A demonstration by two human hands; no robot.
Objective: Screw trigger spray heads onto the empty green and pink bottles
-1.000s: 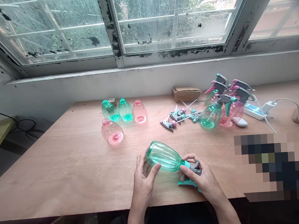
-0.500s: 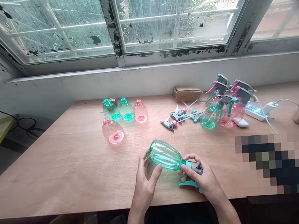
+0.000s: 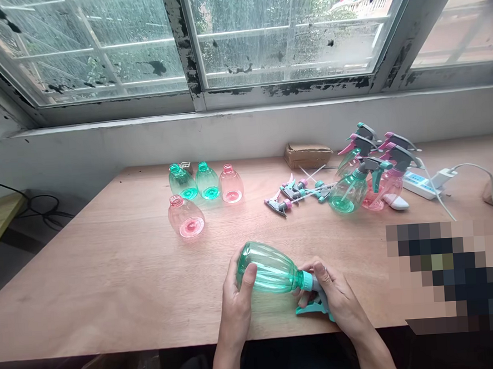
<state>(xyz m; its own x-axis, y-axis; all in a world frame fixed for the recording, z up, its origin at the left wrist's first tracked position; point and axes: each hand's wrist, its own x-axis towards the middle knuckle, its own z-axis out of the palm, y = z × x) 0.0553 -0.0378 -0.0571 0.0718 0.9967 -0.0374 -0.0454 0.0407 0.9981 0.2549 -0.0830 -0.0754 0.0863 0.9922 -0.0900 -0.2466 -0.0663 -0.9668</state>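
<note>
A green see-through spray bottle point(image 3: 272, 273) lies sideways between my hands, just above the wooden table point(image 3: 122, 275) near its front edge. My left hand point(image 3: 237, 307) is wrapped round the bottle's body, thumb on top. My right hand point(image 3: 337, 301) is closed on the grey and teal trigger head point(image 3: 316, 297) screwed to the bottle's neck.
Several empty green and pink bottles point(image 3: 200, 190) stand at the back left. Loose trigger heads point(image 3: 297, 192) lie mid-table. Several finished spray bottles point(image 3: 366, 171) stand at the right, beside a power strip point(image 3: 422, 184) and a cardboard box point(image 3: 307, 154). A blurred patch covers the front right.
The bottle has dropped slightly and tilted flatter. My left hand has closed round its body. My right hand has shifted its grip over the trigger head.
</note>
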